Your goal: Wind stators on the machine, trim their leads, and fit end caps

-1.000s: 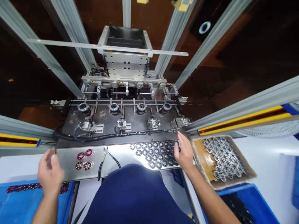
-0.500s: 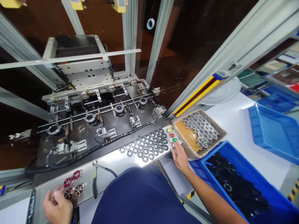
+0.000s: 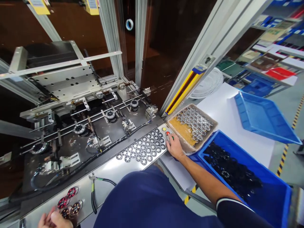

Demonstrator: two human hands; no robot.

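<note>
My right hand (image 3: 175,148) rests on the button panel at the right end of the metal ledge (image 3: 108,166). Its fingers stretch over the red button (image 3: 167,133) and partly hide the green button (image 3: 172,138); the yellow button (image 3: 164,129) lies just above. Beside it, many round slotted metal parts (image 3: 138,151) lie flat in rows. At the bottom left, my left hand (image 3: 55,221) has loosely bent fingers, with nothing visible in them. Close to it lie two red-wound motor coils (image 3: 62,202) and two copper-coloured coils (image 3: 75,208). Side cutters (image 3: 93,193) lie on the ledge.
Behind the ledge stands a machine bed with several round fixtures (image 3: 110,115), rods and cables. To the right are a carton of silver rings (image 3: 194,122), a blue bin (image 3: 276,202) of black parts and another blue tray (image 3: 263,115). A yellow-edged bar (image 3: 182,91) rises along the frame post.
The view has turned to the right, showing more of the shelves and trays. My right hand's fingers now reach over the green button towards the red one. My left hand stays near the coils.
</note>
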